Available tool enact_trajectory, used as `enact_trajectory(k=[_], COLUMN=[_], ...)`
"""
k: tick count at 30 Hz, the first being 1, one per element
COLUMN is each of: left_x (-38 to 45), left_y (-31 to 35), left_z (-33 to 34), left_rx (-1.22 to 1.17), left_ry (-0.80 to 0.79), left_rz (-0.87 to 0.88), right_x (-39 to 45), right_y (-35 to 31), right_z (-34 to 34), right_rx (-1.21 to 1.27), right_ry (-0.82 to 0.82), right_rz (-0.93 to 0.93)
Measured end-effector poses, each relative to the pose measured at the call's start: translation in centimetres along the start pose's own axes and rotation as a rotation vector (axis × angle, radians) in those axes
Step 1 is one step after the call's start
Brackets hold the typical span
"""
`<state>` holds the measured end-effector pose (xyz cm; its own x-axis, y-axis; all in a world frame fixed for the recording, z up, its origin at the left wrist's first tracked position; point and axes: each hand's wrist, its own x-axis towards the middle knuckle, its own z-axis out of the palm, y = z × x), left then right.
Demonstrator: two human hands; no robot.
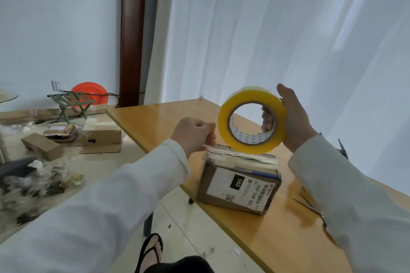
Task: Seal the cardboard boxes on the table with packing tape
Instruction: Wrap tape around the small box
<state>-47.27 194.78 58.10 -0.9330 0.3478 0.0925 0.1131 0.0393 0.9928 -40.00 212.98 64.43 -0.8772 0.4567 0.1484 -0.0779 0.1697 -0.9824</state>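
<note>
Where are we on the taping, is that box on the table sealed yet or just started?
Just started. Done: the cardboard box stands on the table, flaps closed, old tape across its top. In hand: the right hand holds the yellow tape roll just above the box, and the left hand pinches what seems to be the free tape end at the box's top edge. Left: laying the strip and cutting it; scissors lie nearby.

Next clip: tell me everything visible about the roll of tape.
The roll of tape is a wide ring of glossy yellowish packing tape on a printed whitish core. It is held on edge above the top of the cardboard box. The right hand grips it, fingers through the core. The left hand pinches beside its lower edge, apparently the loose end, though no strip shows clearly.
</note>
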Motion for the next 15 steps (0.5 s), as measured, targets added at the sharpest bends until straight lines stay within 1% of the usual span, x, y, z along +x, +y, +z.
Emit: enact_trajectory(k=[1, 3, 4, 5, 8, 11, 15], left_x=[0.2, 0.6, 0.7, 0.6, 0.5, 0.3, 0.5], left_y=[-0.1, -0.4, -0.7, -1.1, -3.2, -5.1, -5.8], left_z=[-1.3, -3.8, -4.8, -5.3, -5.2, -4.6, -3.8], left_rx=[-0.008, -0.004, 0.03, 0.064, 0.05, 0.012, -0.029], left_ry=[0.054, 0.138, 0.123, 0.081, -0.029, -0.122, -0.158], left_rz=[-0.007, -0.014, -0.02, -0.036, -0.131, -0.195, -0.204], right_x=[0.3, 0.6, 0.6, 0.6, 0.7, 1.0, 1.3], right_y=[-0.3, -1.2, -1.5, -1.8, -2.3, -3.2, -4.3], right_z=[-0.2, -0.8, -1.0, -1.2, -0.8, -0.5, -0.4], right_rx=[-0.129, -0.49, -0.638, -0.733, -0.854, -0.963, -1.042], right_ry=[0.0, -0.007, -0.027, -0.049, -0.108, -0.126, -0.131], right_rz=[-0.011, -0.062, -0.073, -0.069, -0.043, 0.0, 0.052])
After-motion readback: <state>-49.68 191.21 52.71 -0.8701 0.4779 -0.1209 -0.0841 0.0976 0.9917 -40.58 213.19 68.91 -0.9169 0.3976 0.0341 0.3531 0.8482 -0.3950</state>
